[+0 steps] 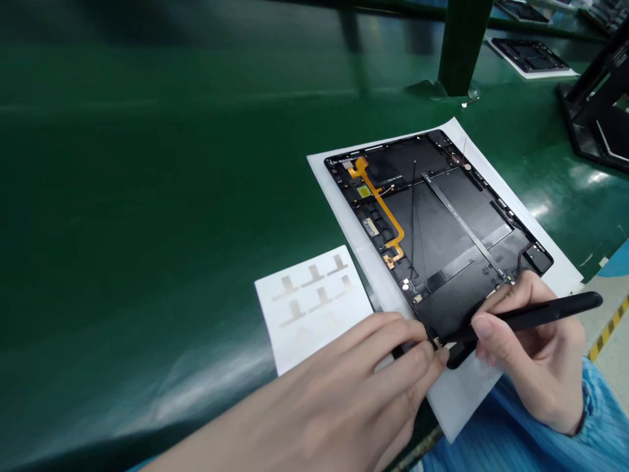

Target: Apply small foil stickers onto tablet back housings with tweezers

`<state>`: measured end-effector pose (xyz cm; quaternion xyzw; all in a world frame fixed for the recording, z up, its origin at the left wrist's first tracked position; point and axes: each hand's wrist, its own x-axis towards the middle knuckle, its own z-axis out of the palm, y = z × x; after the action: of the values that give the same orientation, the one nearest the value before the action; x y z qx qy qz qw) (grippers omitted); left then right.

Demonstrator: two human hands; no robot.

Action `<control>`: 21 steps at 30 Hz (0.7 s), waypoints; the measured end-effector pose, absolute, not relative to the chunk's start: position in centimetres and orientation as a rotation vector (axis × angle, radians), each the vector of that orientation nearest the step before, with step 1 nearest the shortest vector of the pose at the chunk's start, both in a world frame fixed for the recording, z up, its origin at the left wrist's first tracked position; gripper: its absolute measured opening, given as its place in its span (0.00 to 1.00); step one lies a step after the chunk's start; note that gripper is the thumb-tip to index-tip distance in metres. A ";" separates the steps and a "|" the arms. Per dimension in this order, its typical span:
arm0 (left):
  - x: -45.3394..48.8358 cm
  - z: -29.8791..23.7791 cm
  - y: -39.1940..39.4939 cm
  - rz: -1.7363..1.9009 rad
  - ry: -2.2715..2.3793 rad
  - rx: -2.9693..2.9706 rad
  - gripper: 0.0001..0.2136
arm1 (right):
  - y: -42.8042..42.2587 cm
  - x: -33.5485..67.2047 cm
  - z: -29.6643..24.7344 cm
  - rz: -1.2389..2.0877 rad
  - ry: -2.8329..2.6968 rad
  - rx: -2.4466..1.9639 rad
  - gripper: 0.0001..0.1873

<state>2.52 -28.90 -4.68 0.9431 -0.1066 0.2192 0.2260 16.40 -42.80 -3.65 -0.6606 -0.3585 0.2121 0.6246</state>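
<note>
Open black tablet housing [432, 223] with orange flex cable [379, 203] is laid on a white paper sheet [472, 387], directly ahead of both hands. The right hand [533, 347] is pinching a black stylus [545, 311], its tip probably at the housing's near corner. The left hand [344, 387] is held with fingers together, fingertips [439, 354] against that corner. A label sheet [312, 308] is placed beyond the left hand, on a green bench [147, 196]. A blue sleeve [540, 426] is seen below the right hand.

Glossy green bench mat [147, 196], dark green post [462, 46], black stand [590, 111], pale floor [614, 373] with yellow-black tape [607, 328], glare, probably overhead light
</note>
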 end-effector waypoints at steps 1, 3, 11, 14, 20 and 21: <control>2.5 -4.7 -28.9 0.606 -0.290 2.596 0.27 | -42.8 16.4 -3.6 0.495 -0.827 -1.524 0.09; 2.5 -4.8 -28.9 0.609 -0.289 2.594 0.26 | -42.8 16.4 -3.5 0.500 -0.843 -1.545 0.10; 2.5 -4.6 -28.8 0.613 -0.320 2.608 0.27 | -42.5 16.3 -3.5 0.484 -0.841 -1.557 0.11; 2.5 -4.6 -28.9 0.610 -0.322 2.621 0.28 | -42.5 16.4 -3.5 0.500 -0.850 -1.556 0.11; 2.6 -4.8 -28.7 0.684 -0.292 2.597 0.22 | -42.7 16.7 -3.7 0.512 -0.808 -1.490 0.12; 2.6 -4.8 -28.6 0.721 -0.269 2.591 0.21 | -42.7 16.7 -3.7 0.513 -0.800 -1.475 0.11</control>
<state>2.59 -28.59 -4.78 0.9357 -0.0970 0.2605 0.2174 16.67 -42.75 -3.71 -0.6464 -0.3508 0.2248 0.6392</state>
